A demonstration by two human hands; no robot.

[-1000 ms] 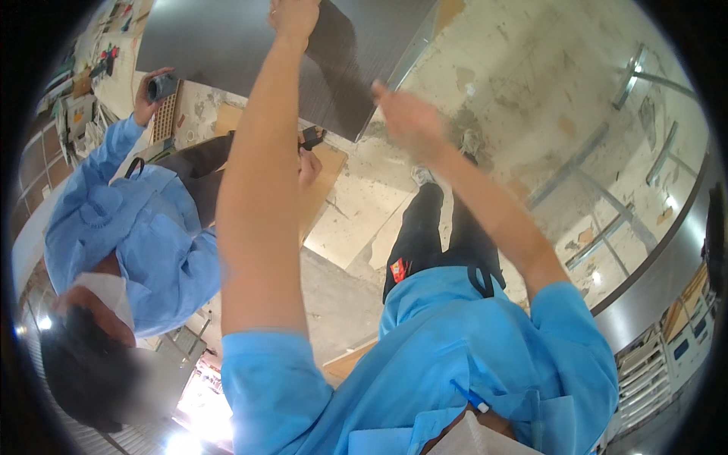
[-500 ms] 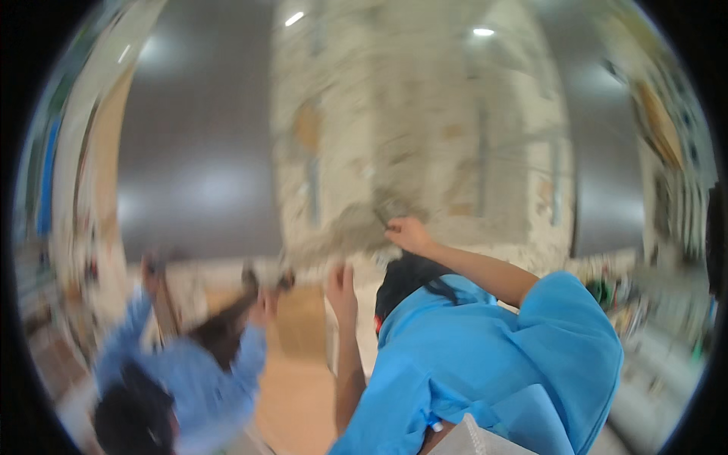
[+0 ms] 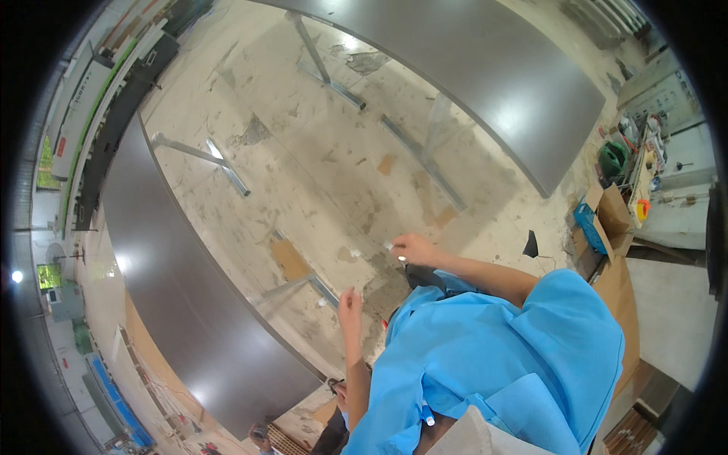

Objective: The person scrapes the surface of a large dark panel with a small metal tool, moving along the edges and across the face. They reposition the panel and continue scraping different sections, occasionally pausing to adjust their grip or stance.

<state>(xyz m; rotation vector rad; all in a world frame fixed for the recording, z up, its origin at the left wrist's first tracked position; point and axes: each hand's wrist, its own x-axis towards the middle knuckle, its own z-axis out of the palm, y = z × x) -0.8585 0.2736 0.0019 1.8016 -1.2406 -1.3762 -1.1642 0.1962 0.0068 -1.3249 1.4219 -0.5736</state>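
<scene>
My right hand (image 3: 413, 249), in front of my blue-clad body, is closed with its fingers bent. Small whitish bits show at its fingertips, too small to name. To its lower left my left hand (image 3: 350, 302) is raised, fingers drawn together, with nothing visible in them. Both hands are over the stained floor (image 3: 334, 197), apart from the panels. A long dark grey panel (image 3: 205, 303) lies to the left, nearest my left hand. Another grey panel (image 3: 485, 68) stretches across the far right.
Metal legs (image 3: 421, 159) stand on the floor between the panels. Brown cardboard (image 3: 290, 260) lies near my left hand. An open carton (image 3: 613, 212) and a cluttered shelf are on the right. A co-worker's hand (image 3: 340, 392) shows at the left panel's near end.
My view has turned, so the panels now slant across it. The co-worker has shifted to the lower edge, mostly hidden. A dark thin thing seen at my right hand no longer shows there.
</scene>
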